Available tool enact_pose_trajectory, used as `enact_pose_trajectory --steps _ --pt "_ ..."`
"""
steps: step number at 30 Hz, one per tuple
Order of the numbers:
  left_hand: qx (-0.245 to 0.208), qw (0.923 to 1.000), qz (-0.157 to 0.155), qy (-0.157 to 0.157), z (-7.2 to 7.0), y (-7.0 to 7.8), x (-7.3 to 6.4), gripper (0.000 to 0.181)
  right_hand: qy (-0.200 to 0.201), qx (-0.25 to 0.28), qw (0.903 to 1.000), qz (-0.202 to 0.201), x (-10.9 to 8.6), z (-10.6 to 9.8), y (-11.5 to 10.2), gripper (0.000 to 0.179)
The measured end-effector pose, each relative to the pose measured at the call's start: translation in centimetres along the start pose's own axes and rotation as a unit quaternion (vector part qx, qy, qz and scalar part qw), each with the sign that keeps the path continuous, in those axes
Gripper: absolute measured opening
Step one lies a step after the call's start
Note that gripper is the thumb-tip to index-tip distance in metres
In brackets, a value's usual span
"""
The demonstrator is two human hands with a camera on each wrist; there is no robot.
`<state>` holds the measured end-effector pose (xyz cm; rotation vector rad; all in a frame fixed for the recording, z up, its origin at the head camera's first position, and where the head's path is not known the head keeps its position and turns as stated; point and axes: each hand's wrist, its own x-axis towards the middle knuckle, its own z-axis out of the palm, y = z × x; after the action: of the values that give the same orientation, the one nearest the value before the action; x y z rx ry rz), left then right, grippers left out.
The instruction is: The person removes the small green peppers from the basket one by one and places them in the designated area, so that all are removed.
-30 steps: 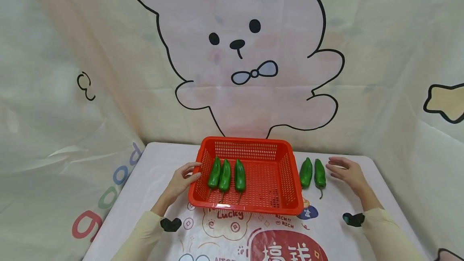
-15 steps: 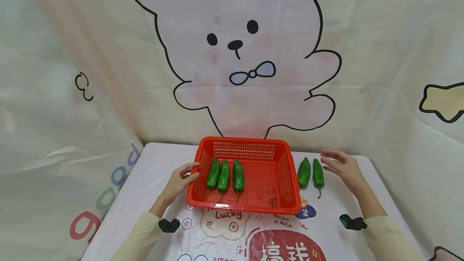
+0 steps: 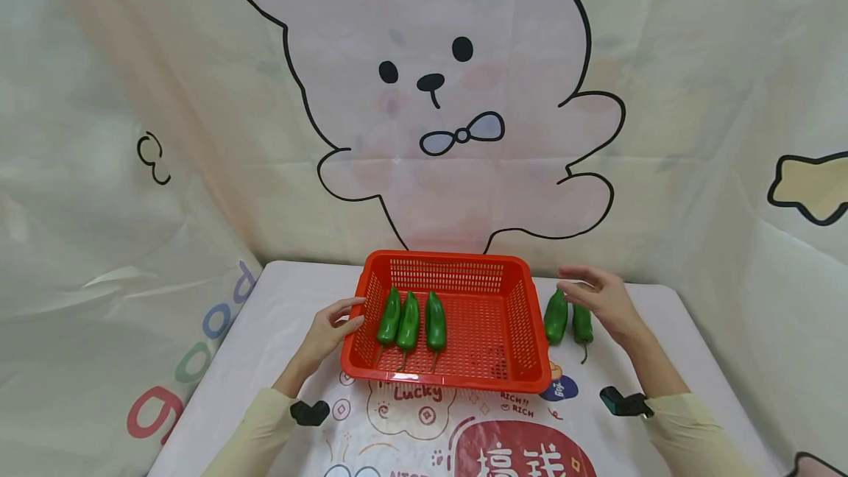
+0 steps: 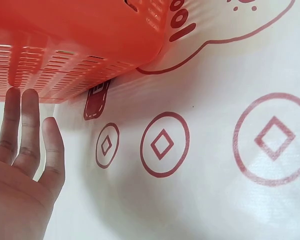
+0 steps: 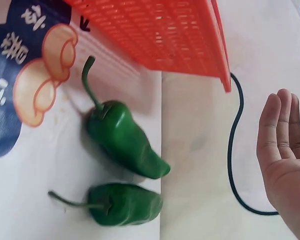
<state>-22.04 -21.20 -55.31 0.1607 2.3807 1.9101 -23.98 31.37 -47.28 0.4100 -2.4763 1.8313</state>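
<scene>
A red plastic basket [image 3: 473, 322] holds three green peppers [image 3: 408, 322] lying side by side in its left half. My left hand [image 3: 331, 328] is at the basket's left side; in the left wrist view its extended fingers [image 4: 30, 117] reach up to the slotted outer wall. Two more green peppers, one nearer the basket [image 3: 556, 321] and one farther right [image 3: 582, 326], lie on the table. My right hand [image 3: 603, 302] hovers over their far ends, fingers extended, partly covering the right-hand pepper in the head view. The right wrist view shows that hand apart from both peppers.
A white printed cloth [image 3: 517, 425] covers the table. Behind it hangs a curtain [image 3: 457, 190] with a cartoon animal, and more sheeting [image 3: 119, 241] stands along both sides. A dark band [image 3: 310, 412] sits on each wrist.
My right hand has moved up and then left, from beside the right-hand pepper to above the pair. The left hand, basket and peppers keep their places.
</scene>
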Motion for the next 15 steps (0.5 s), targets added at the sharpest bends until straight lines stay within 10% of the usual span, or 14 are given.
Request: enact_pose_trajectory --steps 15 --pt "0.001 1.0000 0.000 0.006 0.1 0.0 -0.1 0.046 -0.034 0.053 0.9979 -0.015 3.0 4.2 -2.7 0.042"
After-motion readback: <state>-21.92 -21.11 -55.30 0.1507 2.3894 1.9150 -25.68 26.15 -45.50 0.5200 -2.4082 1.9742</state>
